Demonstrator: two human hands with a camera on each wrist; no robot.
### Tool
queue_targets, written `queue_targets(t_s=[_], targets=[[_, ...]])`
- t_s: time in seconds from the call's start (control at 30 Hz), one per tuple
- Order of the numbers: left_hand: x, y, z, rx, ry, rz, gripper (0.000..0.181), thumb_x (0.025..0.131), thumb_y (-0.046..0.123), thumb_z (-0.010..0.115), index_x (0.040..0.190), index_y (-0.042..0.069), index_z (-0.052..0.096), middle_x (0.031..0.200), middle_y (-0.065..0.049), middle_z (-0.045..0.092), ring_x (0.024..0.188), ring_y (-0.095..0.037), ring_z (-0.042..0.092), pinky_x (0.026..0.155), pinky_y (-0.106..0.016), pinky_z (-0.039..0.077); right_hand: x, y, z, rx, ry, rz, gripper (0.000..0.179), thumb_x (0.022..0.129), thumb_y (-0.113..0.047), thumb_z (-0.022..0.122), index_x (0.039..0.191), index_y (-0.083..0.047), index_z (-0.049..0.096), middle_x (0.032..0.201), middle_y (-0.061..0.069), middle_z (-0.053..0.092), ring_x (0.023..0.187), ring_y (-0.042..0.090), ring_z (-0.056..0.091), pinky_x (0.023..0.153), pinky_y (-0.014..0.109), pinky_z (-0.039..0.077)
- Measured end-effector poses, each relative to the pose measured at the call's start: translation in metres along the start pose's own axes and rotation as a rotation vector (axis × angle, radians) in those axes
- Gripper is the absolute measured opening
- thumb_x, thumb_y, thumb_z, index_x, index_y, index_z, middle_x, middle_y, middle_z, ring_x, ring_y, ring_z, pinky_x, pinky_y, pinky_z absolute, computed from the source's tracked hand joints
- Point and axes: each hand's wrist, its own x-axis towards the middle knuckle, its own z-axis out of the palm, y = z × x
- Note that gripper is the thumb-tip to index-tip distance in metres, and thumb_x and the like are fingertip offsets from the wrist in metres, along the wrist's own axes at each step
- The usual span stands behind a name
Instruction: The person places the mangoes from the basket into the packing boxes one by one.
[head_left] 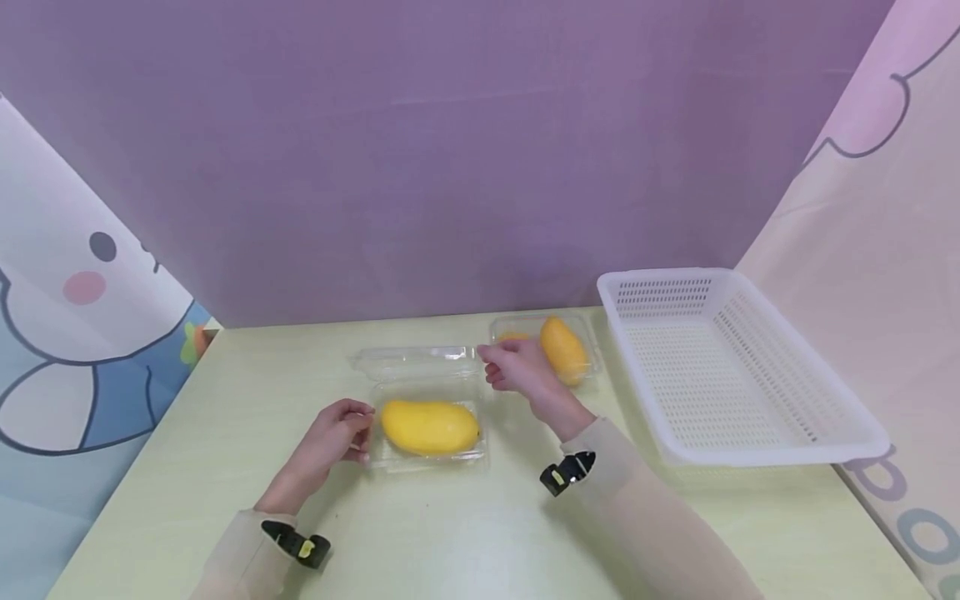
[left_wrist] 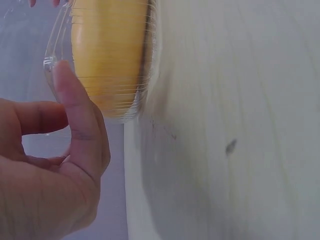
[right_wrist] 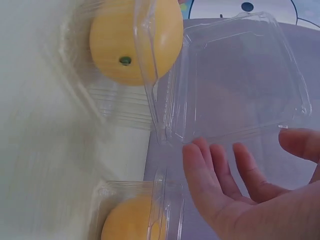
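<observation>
A yellow mango (head_left: 429, 427) lies in the base of a clear plastic clamshell box (head_left: 382, 457), whose raised lid (head_left: 416, 358) stands along the back. My left hand (head_left: 330, 437) is at the left side of the box. In the left wrist view the straight index fingertip (left_wrist: 62, 70) touches the rim, the thumb apart from it. My right hand (head_left: 525, 371) is at the right end of the lid. In the right wrist view its fingers are loosely bent and spread, with the thumb tip (right_wrist: 287, 134) right at the lid's edge (right_wrist: 250, 131).
Behind my right hand sits another clear box (head_left: 592, 333) with a mango (head_left: 564, 350) and more yellow fruit in it. A white perforated basket (head_left: 652, 417) stands on the right of the table (head_left: 420, 533). A purple backdrop (head_left: 420, 167) closes off the back.
</observation>
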Motion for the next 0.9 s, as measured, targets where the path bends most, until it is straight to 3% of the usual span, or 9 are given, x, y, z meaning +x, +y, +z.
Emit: queue_targets(t_s=[0.2,0.43,0.7,0.8,0.9], targets=[[-0.001,0.000,-0.004,-0.017,-0.007,-0.009,0.033,0.106,0.014,0.046,0.129,-0.010,0.050,0.093,-0.016,0.059,0.072,-0.020,0.059,0.065,-0.032,0.058,-0.007,0.010,-0.002,-0.062,-0.046,0.035,0.041,0.097,-0.029,0.066,0.119,0.006,0.063,0.098,0.017,0.066,0.093,0.033,0.068,0.084,0.039,0.059],[-0.004,-0.001,-0.009,-0.129,-0.042,-0.029,0.035,0.106,0.015,0.039,0.128,-0.011,0.049,0.086,-0.009,0.057,0.068,-0.018,0.059,0.065,-0.032,0.057,-0.013,0.026,0.000,-0.079,-0.095,0.069,0.051,0.097,-0.030,0.066,0.129,0.008,0.057,0.109,0.025,0.065,0.096,0.035,0.068,0.086,0.041,0.058],[-0.002,0.000,-0.012,-0.171,-0.075,-0.045,0.060,0.111,0.045,0.029,0.129,-0.009,0.049,0.086,-0.005,0.058,0.069,-0.017,0.058,0.069,-0.034,0.058,-0.017,0.043,0.001,-0.055,-0.098,0.093,0.047,0.096,-0.025,0.066,0.124,0.012,0.058,0.105,0.026,0.066,0.090,0.035,0.070,0.082,0.041,0.059],[-0.002,0.000,-0.012,-0.170,-0.091,-0.039,0.062,0.109,0.047,0.035,0.131,-0.009,0.048,0.084,-0.005,0.059,0.068,-0.018,0.058,0.069,-0.034,0.058,-0.018,0.049,0.001,-0.021,-0.112,0.107,0.043,0.096,-0.022,0.066,0.121,0.013,0.058,0.101,0.025,0.067,0.086,0.032,0.071,0.081,0.041,0.060],[-0.002,0.000,-0.011,-0.159,-0.098,-0.037,0.053,0.108,0.038,0.043,0.132,-0.010,0.047,0.082,-0.006,0.058,0.069,-0.019,0.059,0.068,-0.034,0.058,-0.020,0.054,0.002,0.017,-0.133,0.107,0.037,0.096,-0.017,0.066,0.117,0.013,0.059,0.098,0.023,0.067,0.082,0.029,0.071,0.081,0.043,0.060]])
